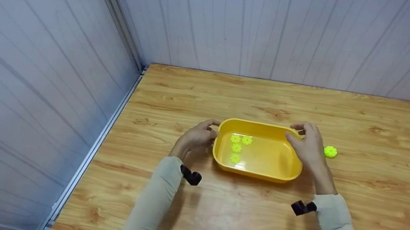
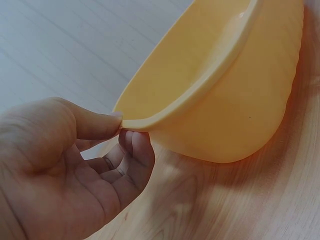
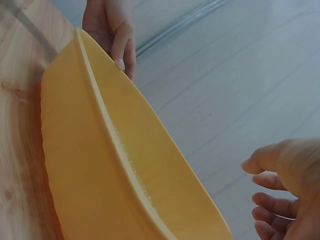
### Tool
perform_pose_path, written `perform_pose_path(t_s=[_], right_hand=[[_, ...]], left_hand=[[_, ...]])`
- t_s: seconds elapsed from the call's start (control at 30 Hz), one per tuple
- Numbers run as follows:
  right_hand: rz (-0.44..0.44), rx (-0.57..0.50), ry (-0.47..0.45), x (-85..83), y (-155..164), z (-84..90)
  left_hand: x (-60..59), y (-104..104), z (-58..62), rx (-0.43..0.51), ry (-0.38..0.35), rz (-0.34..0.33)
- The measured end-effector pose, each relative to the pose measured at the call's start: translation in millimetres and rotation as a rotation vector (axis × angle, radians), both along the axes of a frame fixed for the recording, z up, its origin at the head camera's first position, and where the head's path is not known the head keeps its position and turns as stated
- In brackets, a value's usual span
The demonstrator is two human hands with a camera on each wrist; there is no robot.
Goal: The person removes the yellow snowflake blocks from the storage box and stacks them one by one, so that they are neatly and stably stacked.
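Observation:
A yellow plastic basin, rounded and oblong, stands on the wooden table between both hands. At its left end my left hand pinches the rim; in the left wrist view the thumb lies at the rim's edge and curled fingers are below it. My right hand is by the basin's right end. The right wrist view shows that hand apart from the basin wall, fingers loosely bent and holding nothing. Several bright yellow-green flower-shaped pieces lie inside the basin's left part.
Another yellow-green flower-shaped piece, possibly a small stack, lies on the table just right of my right hand. Pale panel walls stand behind the wooden table and along its left side.

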State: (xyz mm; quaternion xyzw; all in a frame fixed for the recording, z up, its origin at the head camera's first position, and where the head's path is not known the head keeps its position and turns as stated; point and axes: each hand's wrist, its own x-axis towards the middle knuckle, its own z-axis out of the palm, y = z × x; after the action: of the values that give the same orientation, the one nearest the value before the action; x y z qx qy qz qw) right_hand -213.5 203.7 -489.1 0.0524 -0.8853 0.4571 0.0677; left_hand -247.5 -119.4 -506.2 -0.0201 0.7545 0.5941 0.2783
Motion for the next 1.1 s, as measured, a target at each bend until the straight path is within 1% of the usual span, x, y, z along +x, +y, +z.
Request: perform_pose_path(t_s=[0.27,0.47,0.53,0.57,0.77,0.8,1.03,1.1], right_hand=[[0.067,-0.027,0.017,1.1,-16,-4.9],[0.11,-0.041,0.032,3.4,-32,-10.5],[0.126,-0.045,0.017,4.3,-37,-12.3],[0.134,-0.043,0.006,5.0,-39,-13.1],[0.161,-0.024,-0.047,6.9,-55,-18.6],[0.166,-0.021,-0.049,6.9,-57,-19.7],[0.22,0.021,-0.069,7.1,-68,-27.7],[0.227,0.038,-0.092,7.2,-70,-29.8]], left_hand=[[1.5,0,0.4,0.012,0.018,-0.004],[2.0,-1,0.9,0.028,0.014,-0.01],[1.8,-1,0.9,0.035,0.004,-0.011],[2.7,-1,3.6,0.057,-0.01,-0.015],[2.7,0,2.0,0.14,-0.044,0.011],[1.7,0,-1.0,0.132,-0.038,0.018],[1.8,-1,-0.8,0.12,-0.035,0.008],[1.8,0,-1.2,0.123,-0.035,0.01]])
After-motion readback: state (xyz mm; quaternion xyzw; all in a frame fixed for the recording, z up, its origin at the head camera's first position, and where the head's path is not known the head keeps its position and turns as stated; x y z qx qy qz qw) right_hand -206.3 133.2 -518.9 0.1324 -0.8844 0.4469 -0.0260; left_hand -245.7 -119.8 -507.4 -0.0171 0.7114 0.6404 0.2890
